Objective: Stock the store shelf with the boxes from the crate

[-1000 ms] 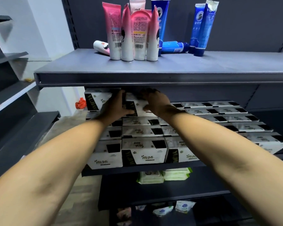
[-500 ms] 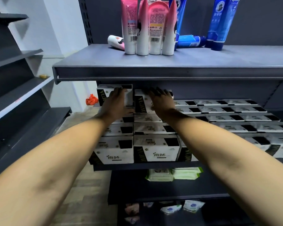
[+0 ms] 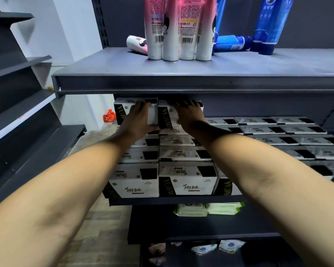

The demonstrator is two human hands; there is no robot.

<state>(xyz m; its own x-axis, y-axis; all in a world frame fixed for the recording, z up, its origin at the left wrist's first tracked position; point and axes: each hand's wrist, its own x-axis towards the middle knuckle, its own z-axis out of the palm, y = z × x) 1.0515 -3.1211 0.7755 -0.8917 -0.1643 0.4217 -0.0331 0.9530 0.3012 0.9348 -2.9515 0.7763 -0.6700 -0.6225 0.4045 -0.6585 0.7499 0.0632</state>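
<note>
Over the last second the two arms had barely shifted against the stock, while the view itself had drawn in closer under the upper shelf (image 3: 181, 81); the left grip (image 3: 138, 117) stayed pressed flat against the left top box (image 3: 121, 112) and the right grip (image 3: 189, 114) had slid a little further over the right top box (image 3: 166, 116), fingers spread and open on both sides, curled round nothing. Both boxes sat side by side, touching, on the second layer at the very back of the middle shelf (image 3: 181, 200), so this pair looked all but seated and only a last nudge seemed left before the hands could go back for more. The crate was out of view. In front of the pair ran stacked rows of the same white-and-black boxes (image 3: 187, 182), and to the right a single flat layer (image 3: 278, 130) left headroom for further stock. Pink tubes (image 3: 154, 35) and blue tubes (image 3: 268, 26) stood on the upper shelf, green-edged wipe packs (image 3: 206, 209) lay on the shelf below, dark shelving (image 3: 17, 112) flanked the left, and something orange (image 3: 109, 116) lay on the floor beyond
</note>
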